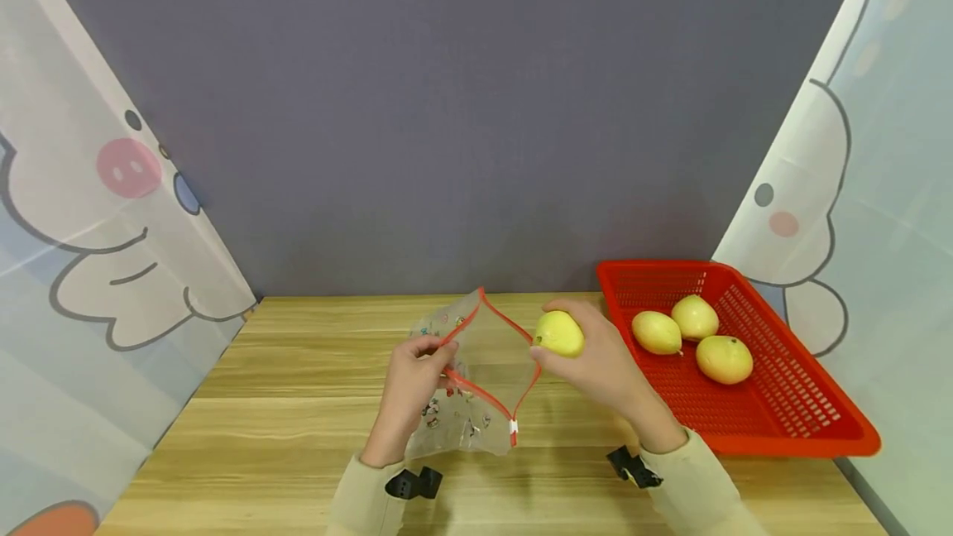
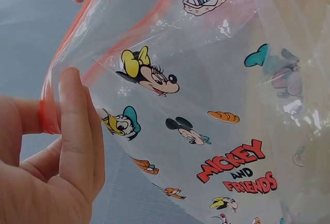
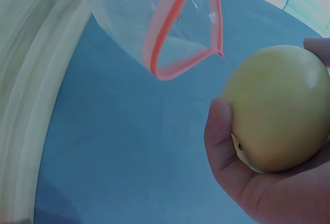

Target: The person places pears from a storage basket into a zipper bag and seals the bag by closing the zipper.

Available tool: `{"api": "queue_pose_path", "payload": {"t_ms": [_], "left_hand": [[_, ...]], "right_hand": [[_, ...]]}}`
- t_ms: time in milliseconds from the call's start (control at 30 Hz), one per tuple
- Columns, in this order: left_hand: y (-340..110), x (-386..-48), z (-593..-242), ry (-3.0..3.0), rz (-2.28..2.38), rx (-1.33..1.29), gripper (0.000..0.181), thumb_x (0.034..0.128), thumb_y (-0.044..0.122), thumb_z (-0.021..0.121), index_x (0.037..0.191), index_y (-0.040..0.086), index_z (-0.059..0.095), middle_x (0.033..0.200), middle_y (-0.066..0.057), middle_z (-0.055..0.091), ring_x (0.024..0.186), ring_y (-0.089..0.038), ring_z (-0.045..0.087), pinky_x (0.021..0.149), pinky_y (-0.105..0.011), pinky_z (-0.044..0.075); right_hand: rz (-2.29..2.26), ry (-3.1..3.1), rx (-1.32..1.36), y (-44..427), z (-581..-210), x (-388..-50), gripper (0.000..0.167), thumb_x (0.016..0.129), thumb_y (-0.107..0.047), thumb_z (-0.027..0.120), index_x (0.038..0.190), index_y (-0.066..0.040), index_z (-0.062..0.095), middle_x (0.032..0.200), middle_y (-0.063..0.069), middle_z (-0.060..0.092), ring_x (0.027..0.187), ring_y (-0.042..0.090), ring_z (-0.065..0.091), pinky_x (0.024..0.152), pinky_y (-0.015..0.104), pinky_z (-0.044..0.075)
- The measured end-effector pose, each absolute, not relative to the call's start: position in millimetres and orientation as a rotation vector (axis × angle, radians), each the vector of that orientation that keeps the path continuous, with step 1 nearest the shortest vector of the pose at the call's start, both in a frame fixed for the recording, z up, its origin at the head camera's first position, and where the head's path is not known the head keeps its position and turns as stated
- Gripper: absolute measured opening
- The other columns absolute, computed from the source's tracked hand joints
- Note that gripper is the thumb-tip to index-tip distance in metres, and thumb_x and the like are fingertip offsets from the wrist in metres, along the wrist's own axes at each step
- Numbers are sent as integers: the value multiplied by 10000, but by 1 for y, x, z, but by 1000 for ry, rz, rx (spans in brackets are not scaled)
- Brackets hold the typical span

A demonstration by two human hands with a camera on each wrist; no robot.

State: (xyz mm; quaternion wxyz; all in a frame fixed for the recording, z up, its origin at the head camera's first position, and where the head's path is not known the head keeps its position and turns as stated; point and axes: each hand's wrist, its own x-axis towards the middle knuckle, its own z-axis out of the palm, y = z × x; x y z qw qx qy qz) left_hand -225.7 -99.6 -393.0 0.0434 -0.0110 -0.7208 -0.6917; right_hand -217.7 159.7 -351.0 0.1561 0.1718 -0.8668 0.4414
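A clear zip bag (image 1: 491, 354) with red zip edges and printed cartoon figures stands with its mouth spread wide. My left hand (image 1: 419, 375) pinches the bag's near-left rim between thumb and fingers; the left wrist view shows the red edge (image 2: 49, 100) between them. Just right of the bag's mouth, my right hand (image 1: 603, 362) grips a smooth yellow lemon-shaped fruit (image 1: 560, 333). In the right wrist view, thumb and fingers curl round this fruit (image 3: 278, 108), apart from the bag (image 3: 124, 22). A white slider (image 1: 514, 427) sits at the bag's near corner.
At the right, a red plastic basket (image 1: 752, 420) holds three more yellow fruits (image 1: 725, 360). A wood-grain table (image 1: 283, 420) lies under everything. Behind it rises a grey panel (image 1: 462, 122), with cartoon-printed curtains (image 1: 89, 288) on both sides.
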Motion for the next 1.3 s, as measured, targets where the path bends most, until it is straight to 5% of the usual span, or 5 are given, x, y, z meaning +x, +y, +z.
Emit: {"api": "queue_pose_path", "payload": {"t_ms": [200, 1300], "left_hand": [[-97, -225, -394, -2215, -2102, -49, 156, 991, 77, 660, 1013, -62, 727, 812, -125, 596, 610, -195, 635, 653, -500, 629], [-94, -223, -394, -2201, -2120, -71, 171, 983, 108, 688, 995, -58, 726, 823, -149, 607, 592, -200, 625, 574, -321, 626]], "right_hand": [[1237, -2473, 522, 151, -357, -221, 503, 793, -264, 843, 1239, -136, 649, 1167, 56, 624, 974, 199, 544, 715, 348, 505], [1186, -2656, 504, 125, -373, -222, 674, 761, -435, 881, 1318, -163, 616, 1132, 11, 591, 941, 181, 541, 709, 317, 522]]}}
